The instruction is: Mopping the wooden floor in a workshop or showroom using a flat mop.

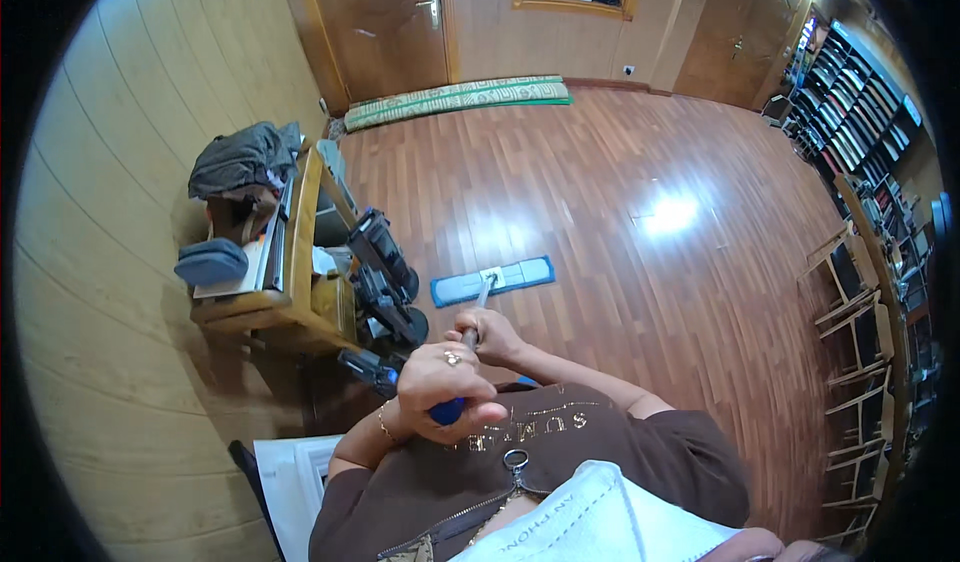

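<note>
A flat mop (520,275) with a grey top and a blue fringe rests on the wooden floor in front of me. Its pole (484,293) rises from the middle of the head toward my chest. My left hand (440,384), with a ring and a bracelet, is wrapped round the top of the pole, where a blue end (447,412) sticks out. Farther down the pole, my right hand (492,336) is closed round it, just beyond the left one. Part of the pole is hidden by the hands.
A wooden cabinet (240,312) stands left, carrying a dark cloth (245,160) and a blue-grey case (212,262). Black equipment (380,252) is beside it, near the mop. A rolled mat (460,102) lies by the far door (380,27). Chairs (850,332) line the right side.
</note>
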A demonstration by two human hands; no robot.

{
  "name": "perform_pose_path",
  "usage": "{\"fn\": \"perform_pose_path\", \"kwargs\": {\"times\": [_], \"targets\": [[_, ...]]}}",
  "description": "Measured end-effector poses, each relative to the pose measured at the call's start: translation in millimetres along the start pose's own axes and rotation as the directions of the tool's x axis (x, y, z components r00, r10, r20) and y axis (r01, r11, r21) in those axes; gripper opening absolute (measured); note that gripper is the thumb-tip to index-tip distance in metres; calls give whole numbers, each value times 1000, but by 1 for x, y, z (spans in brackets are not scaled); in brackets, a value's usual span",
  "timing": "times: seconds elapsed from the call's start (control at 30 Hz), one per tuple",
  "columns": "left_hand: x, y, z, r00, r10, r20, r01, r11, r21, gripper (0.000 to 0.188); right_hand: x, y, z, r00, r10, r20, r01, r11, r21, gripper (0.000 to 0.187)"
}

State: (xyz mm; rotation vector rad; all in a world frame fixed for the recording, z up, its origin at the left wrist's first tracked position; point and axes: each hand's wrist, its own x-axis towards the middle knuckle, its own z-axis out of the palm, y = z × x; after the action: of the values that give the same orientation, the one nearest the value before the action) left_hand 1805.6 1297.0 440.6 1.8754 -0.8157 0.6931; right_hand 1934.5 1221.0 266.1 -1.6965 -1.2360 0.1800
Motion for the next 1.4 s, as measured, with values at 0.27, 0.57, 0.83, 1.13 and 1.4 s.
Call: {"fn": "perform_pose_path", "kwargs": {"times": [0.27,0.57,0.83,1.13,1.4], "targets": [[-25,-77,-2,973,19,-231,13,991,135,27,65,93,8,984,44,171,-21,990,-137,37],[-42,-159,-2,919,-274,-284,337,918,207,17,128,212,25,964,17,266,-3,999,-52,26],[50,-94,-60,864,-364,-349,436,886,155,20,171,103,-24,957,-23,291,47,996,-76,20],[74,-92,-71,938,-221,-266,231,973,3,15,169,97,-28,972,-164,169,174,984,-44,36],[84,-171,-73,973,-196,-122,218,954,206,18,218,174,-35,973,9,232,11,996,-84,30]]}}
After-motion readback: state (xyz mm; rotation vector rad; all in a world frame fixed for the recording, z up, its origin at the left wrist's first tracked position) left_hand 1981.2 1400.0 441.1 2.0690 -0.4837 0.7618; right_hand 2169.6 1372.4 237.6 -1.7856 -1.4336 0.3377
